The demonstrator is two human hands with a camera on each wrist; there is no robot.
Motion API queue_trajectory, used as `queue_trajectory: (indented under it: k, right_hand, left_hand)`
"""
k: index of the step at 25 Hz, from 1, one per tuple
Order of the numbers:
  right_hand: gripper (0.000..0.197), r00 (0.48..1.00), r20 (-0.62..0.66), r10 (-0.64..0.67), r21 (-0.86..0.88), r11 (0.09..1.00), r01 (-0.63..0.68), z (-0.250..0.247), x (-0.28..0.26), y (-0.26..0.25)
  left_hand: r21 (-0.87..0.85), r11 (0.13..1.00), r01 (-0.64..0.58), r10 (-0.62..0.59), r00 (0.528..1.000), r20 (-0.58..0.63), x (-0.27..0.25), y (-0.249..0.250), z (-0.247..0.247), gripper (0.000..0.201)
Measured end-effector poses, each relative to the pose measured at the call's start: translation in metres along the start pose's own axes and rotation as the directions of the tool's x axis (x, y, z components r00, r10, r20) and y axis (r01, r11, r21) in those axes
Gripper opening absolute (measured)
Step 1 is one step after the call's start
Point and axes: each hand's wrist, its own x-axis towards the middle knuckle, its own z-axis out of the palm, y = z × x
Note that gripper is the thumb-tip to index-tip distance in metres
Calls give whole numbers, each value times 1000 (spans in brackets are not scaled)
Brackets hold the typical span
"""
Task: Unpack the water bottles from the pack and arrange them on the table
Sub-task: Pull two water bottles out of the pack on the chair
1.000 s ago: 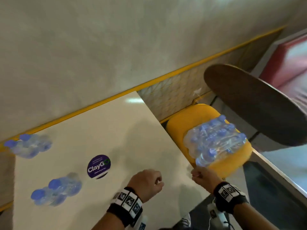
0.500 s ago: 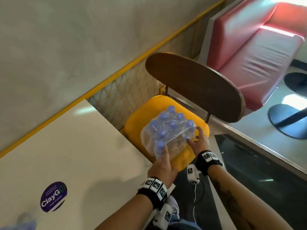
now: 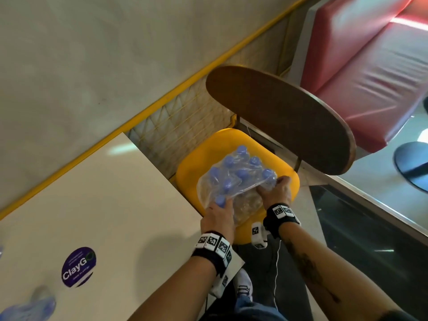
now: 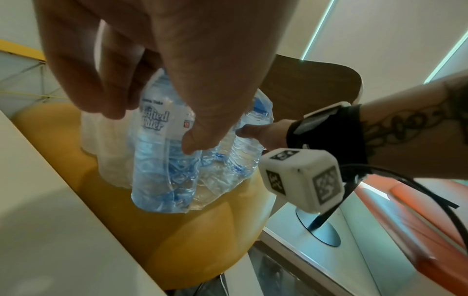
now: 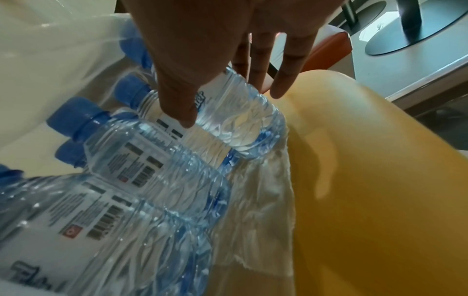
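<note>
A clear shrink-wrapped pack of water bottles [image 3: 236, 179] with blue caps sits on the yellow chair seat [image 3: 201, 158], right of the white table [image 3: 92, 205]. My left hand [image 3: 220, 214] grips the pack's near left corner, its fingers and thumb [image 4: 200, 140] curled round the top of a labelled bottle [image 4: 157, 160]. At the right corner my right hand [image 3: 276, 191] holds the pack, with the thumb [image 5: 177, 104] on one bottle [image 5: 240, 124] and the fingers behind it. The wrap hangs loose and torn under the bottles [image 5: 263, 190].
Loose bottles [image 3: 30, 306] show blurred at the table's lower left, near a purple round sticker [image 3: 78, 266]. The chair's dark wooden back [image 3: 278, 117] rises just behind the pack. A red sofa [image 3: 370, 66] and a round table base [image 3: 412, 165] lie further right.
The view has swung right, from the table to the chair. Both hands left the table edge, reached the pack and took hold of its near corners.
</note>
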Motion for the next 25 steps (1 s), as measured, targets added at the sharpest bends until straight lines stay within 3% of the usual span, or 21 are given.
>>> queue_trajectory:
  k: [4, 6, 10, 14, 18, 22, 25]
  right_hand:
    - [60, 988, 102, -112, -46, 992, 117, -8, -3, 7]
    - [62, 958, 202, -202, -67, 973, 219, -12, -1, 15]
    - [74, 885, 326, -333, -93, 920, 381, -15, -1, 24]
    - [75, 849, 378, -370, -46, 908, 417, -20, -5, 27]
    - [72, 810, 409, -420, -53, 876, 480, -29, -11, 28]
    - [68, 732, 467, -497, -80, 800, 595, -39, -32, 28]
    - [66, 644, 527, -555, -38, 742, 670, -33, -65, 19]
  left_hand:
    - [-20, 994, -111, 111, 994, -24, 0, -4, 9, 53]
    - [-50, 983, -178, 174, 982, -73, 4, -13, 6, 54]
    - [-117, 978, -171, 158, 981, -116, 15, -22, -5, 46]
    - [-129, 980, -154, 151, 988, -26, 17, -17, 6, 79]
    - [-208, 963, -170, 164, 985, -45, 10, -21, 16, 72]
    - [-384, 871, -307, 272, 951, -145, -15, -51, 6, 77]
    - [-516, 811, -278, 207, 959, -192, -47, -91, -12, 66]
